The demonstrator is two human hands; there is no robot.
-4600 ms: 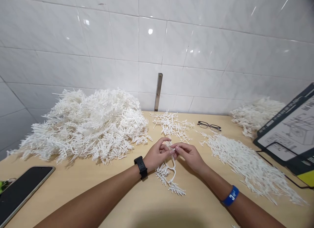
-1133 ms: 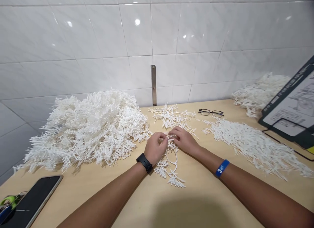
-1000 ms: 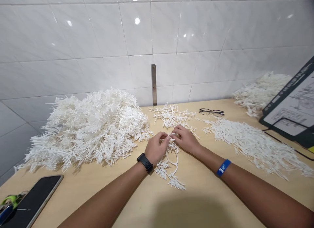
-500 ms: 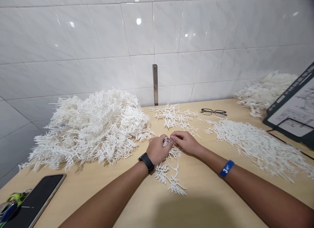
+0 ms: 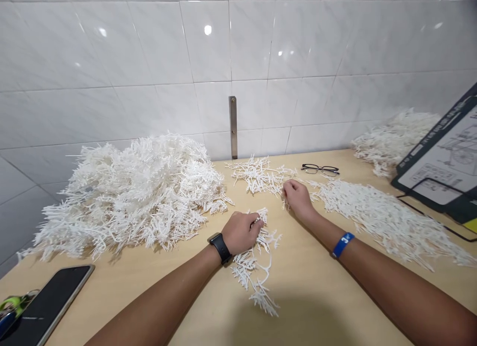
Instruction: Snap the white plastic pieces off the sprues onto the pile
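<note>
My left hand (image 5: 240,232) rests low on the pale wooden table (image 5: 316,291), its fingers curled around the top of a white plastic coral-like sprig (image 5: 253,271). The sprig's branches trail toward me from under the palm. My right hand (image 5: 298,199) lies apart from it, with curled fingers at the edge of a loose pile of white twigs (image 5: 259,178). A long spread of white twigs (image 5: 380,221) lies just beyond that hand. Whether those fingers hold a twig is hidden.
A large heap of white sprigs (image 5: 137,197) fills the left of the table, and another heap (image 5: 395,142) stands far right. Also there are glasses (image 5: 320,170), a black phone (image 5: 48,301), keys (image 5: 15,306), a diagram board (image 5: 443,157) and a wall-mounted metal strip (image 5: 233,127).
My hands have separated. The right hand moved away up and right toward the loose twigs, while the left dropped lower with the sprig, which now lies closer to me.
</note>
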